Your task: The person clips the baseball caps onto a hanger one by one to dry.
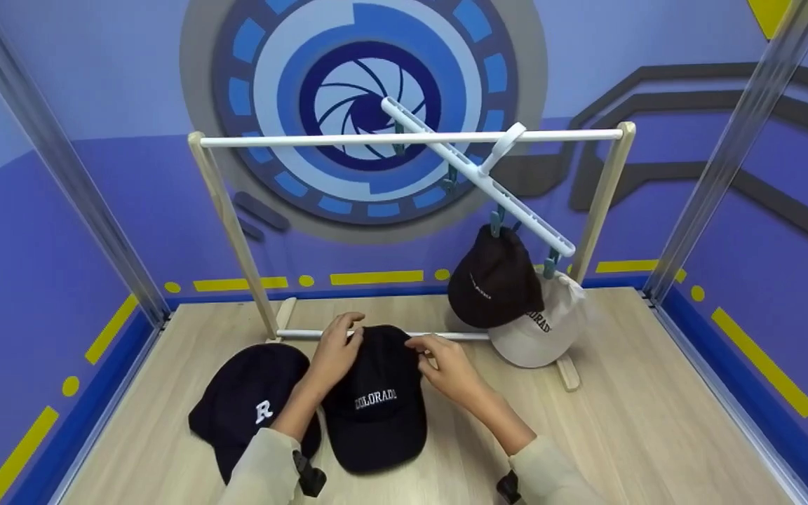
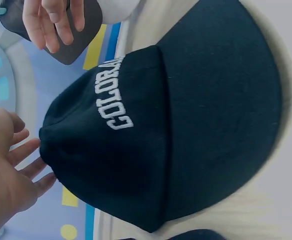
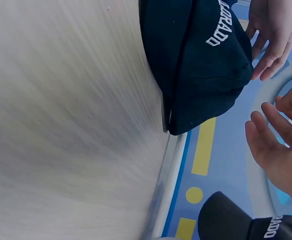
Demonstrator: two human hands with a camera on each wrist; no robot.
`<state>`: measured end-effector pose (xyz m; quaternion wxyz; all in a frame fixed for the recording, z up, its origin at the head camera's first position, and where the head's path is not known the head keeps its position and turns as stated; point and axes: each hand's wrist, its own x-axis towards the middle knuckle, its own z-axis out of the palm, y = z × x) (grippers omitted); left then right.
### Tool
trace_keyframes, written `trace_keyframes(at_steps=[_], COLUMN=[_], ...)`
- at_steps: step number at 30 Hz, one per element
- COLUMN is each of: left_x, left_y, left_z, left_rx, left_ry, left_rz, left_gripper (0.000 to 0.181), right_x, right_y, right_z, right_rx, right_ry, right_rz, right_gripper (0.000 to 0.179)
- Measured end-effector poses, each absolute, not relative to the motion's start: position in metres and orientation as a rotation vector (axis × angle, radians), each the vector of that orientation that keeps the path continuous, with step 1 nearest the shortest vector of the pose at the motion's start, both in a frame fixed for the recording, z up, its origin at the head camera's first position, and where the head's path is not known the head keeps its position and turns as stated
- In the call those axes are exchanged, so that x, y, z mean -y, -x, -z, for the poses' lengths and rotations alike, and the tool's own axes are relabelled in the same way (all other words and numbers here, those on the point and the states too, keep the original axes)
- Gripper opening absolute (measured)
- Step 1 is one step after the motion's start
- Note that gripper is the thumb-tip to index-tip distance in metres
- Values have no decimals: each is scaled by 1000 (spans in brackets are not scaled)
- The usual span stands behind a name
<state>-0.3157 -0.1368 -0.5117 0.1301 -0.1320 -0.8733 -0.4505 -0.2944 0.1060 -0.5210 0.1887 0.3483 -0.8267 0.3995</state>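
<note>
A black cap (image 1: 376, 379) with white COLORADO lettering lies on the table, its brim toward me. My left hand (image 1: 336, 354) is at the left of its crown; in the left wrist view, the relaxed fingers (image 2: 28, 155) reach the crown's top. At the crown's right edge is my right hand (image 1: 452, 370), its fingers loosely bent. The right wrist view shows that hand (image 3: 281, 145) apart from the cap with nothing in its grasp. Beside my left forearm lies a dark cap (image 1: 253, 393) with a white R, partly hidden by the arm.
A rack with a white top bar (image 1: 334, 140) stands behind the caps. On it hangs a white hanger (image 1: 477, 175) at a slant, with several teal clips (image 1: 495, 223). A dark brown cap (image 1: 492, 280) and a white cap (image 1: 534, 337) hang from its lower right end.
</note>
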Motion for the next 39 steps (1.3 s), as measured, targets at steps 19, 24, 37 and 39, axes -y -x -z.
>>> trace_keyframes(at_steps=[19,24,37,39], left_x=[144,145,152,153], left_y=[312,312,313,313], left_z=[540,549,557,558], left_rx=[2530,2550,2504,2502], left_ry=[98,85,78,78], left_rz=[1376,1374,1453,1446], left_gripper=[31,33,35,35], right_x=[-81,-73,-40,-37], right_y=[316,324,337,338], right_z=[526,527,535,537], right_rx=[2443,2444,2630,2653], right_ry=[-871,-825,-559,-548], right_rz=[-1075,-1078,-1223,-1243], right_gripper=[26,25,44,46])
